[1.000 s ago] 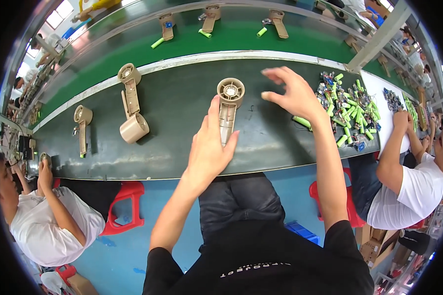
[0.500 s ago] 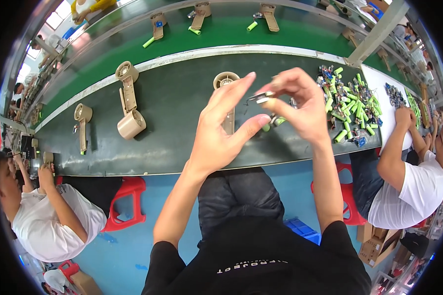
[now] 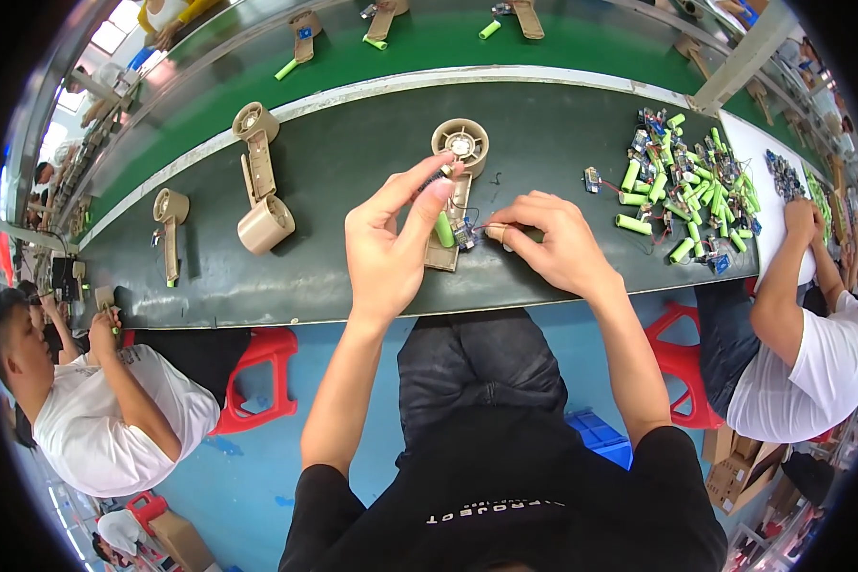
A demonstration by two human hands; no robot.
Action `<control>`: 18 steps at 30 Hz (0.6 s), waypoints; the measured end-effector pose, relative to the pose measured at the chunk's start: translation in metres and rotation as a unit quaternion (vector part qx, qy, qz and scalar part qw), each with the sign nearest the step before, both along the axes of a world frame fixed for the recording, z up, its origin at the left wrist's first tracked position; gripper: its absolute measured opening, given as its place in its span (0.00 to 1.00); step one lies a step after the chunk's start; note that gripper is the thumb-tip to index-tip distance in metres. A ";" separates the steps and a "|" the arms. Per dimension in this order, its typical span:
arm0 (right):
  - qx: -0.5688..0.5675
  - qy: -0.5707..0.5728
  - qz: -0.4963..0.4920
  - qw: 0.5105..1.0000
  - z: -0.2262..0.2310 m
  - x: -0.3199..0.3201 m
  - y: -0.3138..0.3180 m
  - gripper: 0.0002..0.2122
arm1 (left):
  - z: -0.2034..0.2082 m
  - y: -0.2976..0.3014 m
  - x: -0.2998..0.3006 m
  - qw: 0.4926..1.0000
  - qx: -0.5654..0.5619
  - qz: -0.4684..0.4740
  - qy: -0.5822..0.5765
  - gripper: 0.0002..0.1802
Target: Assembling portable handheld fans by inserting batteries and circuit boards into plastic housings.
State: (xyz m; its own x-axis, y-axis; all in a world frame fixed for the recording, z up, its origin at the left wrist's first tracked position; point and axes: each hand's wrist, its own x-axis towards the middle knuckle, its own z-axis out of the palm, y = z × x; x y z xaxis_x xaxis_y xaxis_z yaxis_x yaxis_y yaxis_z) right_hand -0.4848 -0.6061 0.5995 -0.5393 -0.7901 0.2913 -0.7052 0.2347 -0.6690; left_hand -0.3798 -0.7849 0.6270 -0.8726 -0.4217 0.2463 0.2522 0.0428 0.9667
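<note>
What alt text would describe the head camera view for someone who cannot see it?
A seated person's left hand and right hand fit a green cylindrical battery cell with small wires into an open beige plastic handheld fan shell on a dark conveyor belt. A pile of green cells with circuit boards lies to the right; more beige fan shells lie to the left.

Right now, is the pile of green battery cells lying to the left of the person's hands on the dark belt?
No, the pile of green battery cells lies on the dark belt to the right of the right hand.
</note>
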 end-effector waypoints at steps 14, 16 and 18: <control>-0.134 -0.263 -0.261 0.919 0.014 -0.022 0.021 0.06 | 0.025 -0.008 0.034 0.996 0.055 -0.018 0.069 0.14; -0.087 0.193 -0.301 0.930 0.011 -0.030 0.024 0.09 | 0.030 -0.028 0.036 0.997 0.062 -0.034 0.020 0.11; -0.099 0.121 -0.261 0.953 0.014 -0.027 0.019 0.11 | 0.028 -0.030 0.029 0.990 -0.131 -0.007 -0.056 0.10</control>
